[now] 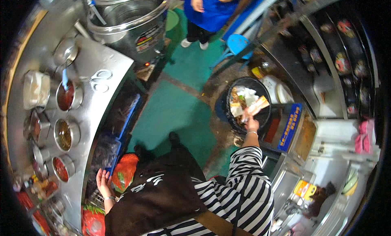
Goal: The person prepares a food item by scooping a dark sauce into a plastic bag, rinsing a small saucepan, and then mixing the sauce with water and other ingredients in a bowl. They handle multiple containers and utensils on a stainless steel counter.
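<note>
My right hand [252, 123] reaches over the near rim of a round black bin [228, 105]. White crumpled paper [249, 95] and other refuse lie in the bin. The fingers are blurred against the refuse, so whether they hold something cannot be made out. My left hand [104, 180] is low on the left, fingers apart, beside the edge of the steel counter [105, 110]. Near it are a blue-edged crate [116, 153] and a red plastic bag [124, 165] with something green inside.
Steel pots of sauce [67, 95] and scissors [102, 80] stand or lie on the counter. A large steel vat [146, 37] is at the back left. Ahead, a person in a blue apron [207, 10] stands near a blue stool [239, 45]. A steel sink [285, 172] is at right.
</note>
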A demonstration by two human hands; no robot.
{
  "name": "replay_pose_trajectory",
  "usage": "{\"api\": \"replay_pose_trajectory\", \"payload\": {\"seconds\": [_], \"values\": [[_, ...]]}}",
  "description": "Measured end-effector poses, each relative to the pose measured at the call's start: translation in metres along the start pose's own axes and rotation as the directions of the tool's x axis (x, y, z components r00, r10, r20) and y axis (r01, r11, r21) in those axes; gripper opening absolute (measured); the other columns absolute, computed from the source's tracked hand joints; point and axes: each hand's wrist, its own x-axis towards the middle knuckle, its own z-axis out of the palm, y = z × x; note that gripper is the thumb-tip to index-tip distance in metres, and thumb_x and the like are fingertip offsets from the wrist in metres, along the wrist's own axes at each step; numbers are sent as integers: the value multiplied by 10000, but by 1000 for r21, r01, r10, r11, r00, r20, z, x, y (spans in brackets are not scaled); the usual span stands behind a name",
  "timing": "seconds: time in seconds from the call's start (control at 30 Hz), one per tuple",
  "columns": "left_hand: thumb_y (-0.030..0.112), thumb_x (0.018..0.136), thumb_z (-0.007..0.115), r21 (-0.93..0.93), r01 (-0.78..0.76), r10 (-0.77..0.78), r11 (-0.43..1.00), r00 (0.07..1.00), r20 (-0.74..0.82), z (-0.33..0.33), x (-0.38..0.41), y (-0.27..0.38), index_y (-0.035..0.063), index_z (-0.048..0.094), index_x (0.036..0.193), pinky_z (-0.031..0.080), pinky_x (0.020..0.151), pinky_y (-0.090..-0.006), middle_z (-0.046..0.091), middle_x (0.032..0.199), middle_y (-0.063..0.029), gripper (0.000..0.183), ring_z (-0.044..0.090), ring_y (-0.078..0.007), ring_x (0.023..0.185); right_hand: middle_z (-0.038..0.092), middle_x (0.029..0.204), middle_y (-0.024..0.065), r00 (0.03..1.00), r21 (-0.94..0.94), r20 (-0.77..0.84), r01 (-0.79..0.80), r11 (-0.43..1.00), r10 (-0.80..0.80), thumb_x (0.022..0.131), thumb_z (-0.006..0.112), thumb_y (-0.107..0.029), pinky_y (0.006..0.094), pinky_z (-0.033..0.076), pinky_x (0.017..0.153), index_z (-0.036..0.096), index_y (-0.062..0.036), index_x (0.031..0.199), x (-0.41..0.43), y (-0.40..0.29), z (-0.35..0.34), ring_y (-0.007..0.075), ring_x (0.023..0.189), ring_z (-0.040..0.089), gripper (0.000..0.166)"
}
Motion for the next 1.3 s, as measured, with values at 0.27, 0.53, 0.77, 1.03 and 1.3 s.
{"api": "replay_pose_trajectory", "payload": {"seconds": [0.27, 0.53, 0.77, 1.03, 1.3], "values": [[305, 936, 519, -235, -125, 48, 964, 950, -310, -51, -1, 3, 44, 510, 1232, 526, 730, -308, 606, 1076, -146, 395, 638, -208, 846, 623, 707, 91, 501, -141, 849, 522, 841, -169, 918, 519, -289, 281, 445, 479, 591, -33, 844, -187, 86, 204, 138, 532, 554, 276], [281, 961, 463, -541, -366, -14, 757, 819, -574, -119, 39, 38, 30, 495, 1148, 545, 612, -304, 603, 870, -121, 314, 650, -227, 715, 633, 941, 137, -737, 744, 647, 552, 376, -197, 913, 504, -115, 330, 503, 750, 612, -11, 1051, -614, -72, 252, 264, 855, 629, 204], [184, 938, 500, -578, -325, -65, 748, 831, -552, -161, 77, 71, 35, 419, 976, 545, 558, -295, 549, 809, -91, 174, 640, -224, 646, 607, 923, 164, -846, 801, 379, 503, -326, -374, 810, 646, -229, 394, 502, 709, 544, -23, 1160, -807, -105, 284, 331, 834, 612, 419], [12, 892, 513, -600, -328, -28, 730, 862, -506, -164, 94, 73, 32, 336, 1120, 565, 538, -250, 558, 798, -103, 290, 619, -160, 609, 630, 736, 189, -736, 718, 677, 653, -240, 21, 846, 568, -180, 455, 488, 629, 595, -114, 1107, -841, -74, 333, 380, 700, 612, 271], [-3, 888, 485, -616, -368, 35, 696, 875, -483, -168, 89, 73, 96, 204, 1437, 566, 565, -255, 569, 823, -102, 625, 608, -146, 613, 630, 662, 107, -859, 872, 386, 220, -438, 336, 773, 517, -89, 387, 490, 534, 598, -121, 1154, -846, -121, 329, 265, 618, 633, 391]]}}
